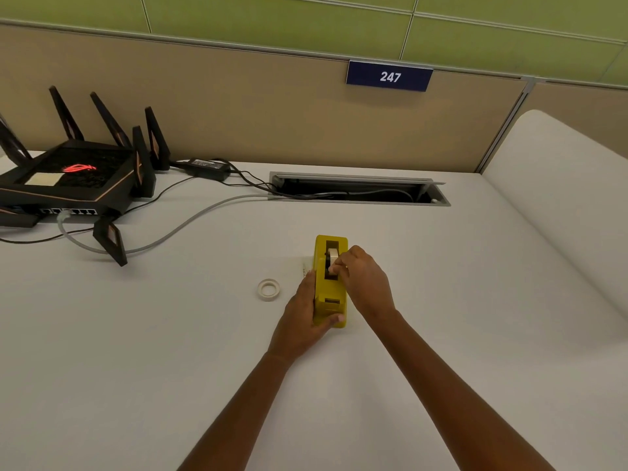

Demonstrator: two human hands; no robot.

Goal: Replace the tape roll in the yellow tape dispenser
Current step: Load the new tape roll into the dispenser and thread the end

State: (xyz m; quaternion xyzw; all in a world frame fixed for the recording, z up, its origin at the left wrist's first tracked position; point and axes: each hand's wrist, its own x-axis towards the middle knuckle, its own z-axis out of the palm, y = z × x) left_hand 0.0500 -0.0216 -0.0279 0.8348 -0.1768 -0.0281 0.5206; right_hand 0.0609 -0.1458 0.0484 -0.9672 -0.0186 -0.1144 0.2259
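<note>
The yellow tape dispenser point(330, 294) stands on the white desk point(170, 334), its cutter end toward me. My left hand point(302, 321) grips its left side and near end, thumb across the front. My right hand point(365, 277) reaches in from the right, its fingers pinched on the whitish tape roll point(333, 255) that sits in the dispenser's slot on a dark hub. A second tape roll point(268, 289), whitish, lies flat on the desk just left of my left hand. A small scrap of clear wrapping point(307, 266) shows behind the dispenser's left side.
A black router point(74, 178) with several antennas stands at the back left, with a power brick point(207, 166) and cables point(176, 229) trailing into an open cable hatch point(356, 192). A beige partition carries a sign reading 247 point(389, 76). A white rounded ledge point(560, 198) rises at the right.
</note>
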